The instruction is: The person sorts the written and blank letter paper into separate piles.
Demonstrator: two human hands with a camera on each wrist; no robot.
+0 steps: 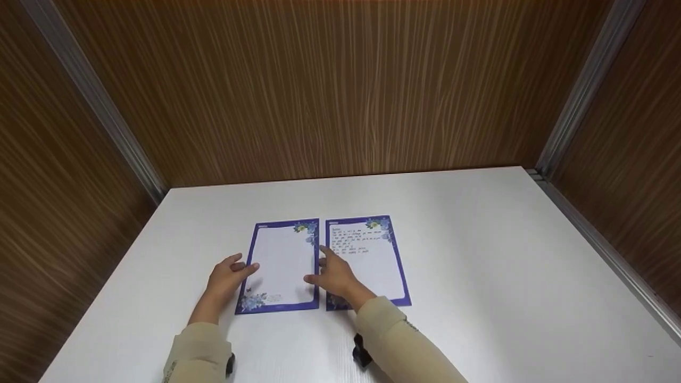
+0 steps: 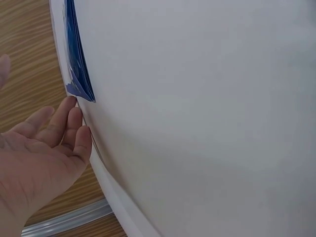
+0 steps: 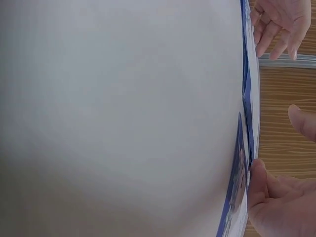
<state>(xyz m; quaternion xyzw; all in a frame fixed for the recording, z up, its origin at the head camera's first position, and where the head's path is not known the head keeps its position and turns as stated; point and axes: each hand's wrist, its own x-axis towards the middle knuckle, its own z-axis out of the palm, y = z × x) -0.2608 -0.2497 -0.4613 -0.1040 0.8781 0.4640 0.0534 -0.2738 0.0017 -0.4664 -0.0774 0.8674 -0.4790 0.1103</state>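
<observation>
A purple-bordered sheet of stationery [image 1: 282, 260] with blue and yellow flowers lies on the white table, its middle unwritten. Just to its right is a matching sheet [image 1: 372, 274] with handwritten lines on its upper half. My left hand [image 1: 229, 275] is at the left edge of the unwritten sheet, fingers loosely bent, thumb over the border. In the left wrist view, its fingertips [image 2: 74, 101] are right by the sheet's corner. My right hand [image 1: 336, 274] overlaps the written sheet, with fingers along the unwritten sheet's right edge. Its thumb stands apart from the fingers in the right wrist view.
The white table [image 1: 495, 255] extends around both sheets. Brown wood-grain panels [image 1: 340, 90] rise behind and at both sides, with metal strips [image 1: 580, 90] in the corners. A small black object [image 1: 362, 351] shows beside the right sleeve.
</observation>
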